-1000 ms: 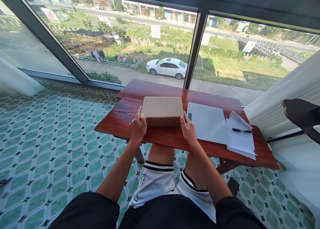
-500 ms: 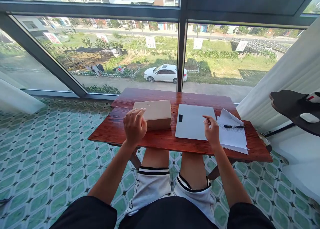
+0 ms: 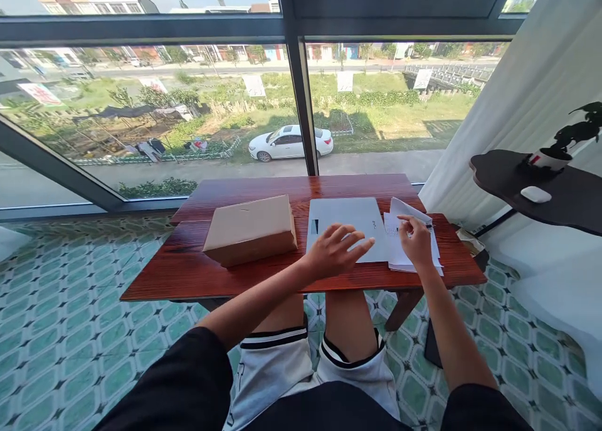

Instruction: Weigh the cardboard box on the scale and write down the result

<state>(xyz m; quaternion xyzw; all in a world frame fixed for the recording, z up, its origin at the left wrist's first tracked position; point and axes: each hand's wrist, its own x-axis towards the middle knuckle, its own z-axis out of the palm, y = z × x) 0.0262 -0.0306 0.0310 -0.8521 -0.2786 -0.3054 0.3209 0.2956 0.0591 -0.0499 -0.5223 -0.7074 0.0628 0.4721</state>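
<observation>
A long reddish-brown wooden table [image 3: 197, 274] is spread beneath both hands, and a tall glass window [image 3: 155, 105] is seen well beyond them, past the table's far edge. Off to the right of the right hand a dark curved shelf [image 3: 564, 196] is mounted, apart from the table. To the left of the left hand a closed tan cardboard box [image 3: 251, 229] is set flat on the wood, untouched by either hand. Directly under and beyond the left hand [image 3: 335, 250] a flat pale-grey rectangular tablet [image 3: 345, 218] is laid, with a small dark patch near its left edge; the hand is held loose above its near edge with fingers spread and nothing gripped, and whether the fingertips actually rest on the surface cannot be told. Just beside the tablet, under the right hand [image 3: 416, 243], a stack of white printed paper sheets [image 3: 402, 255] is placed, its upper sheet folded up at the far corner; the hand is curled over the stack, and a thin black pen [image 3: 427, 226] is mostly hidden beneath the fingers, so it cannot be told whether it is pinched or merely covered. A slip is judged possible here: the sheets are stacked loosely and overhang toward the table's right end, so a sideways drag of the right hand could push them or the pen off, and the pen could roll away if it is only nudged.
</observation>
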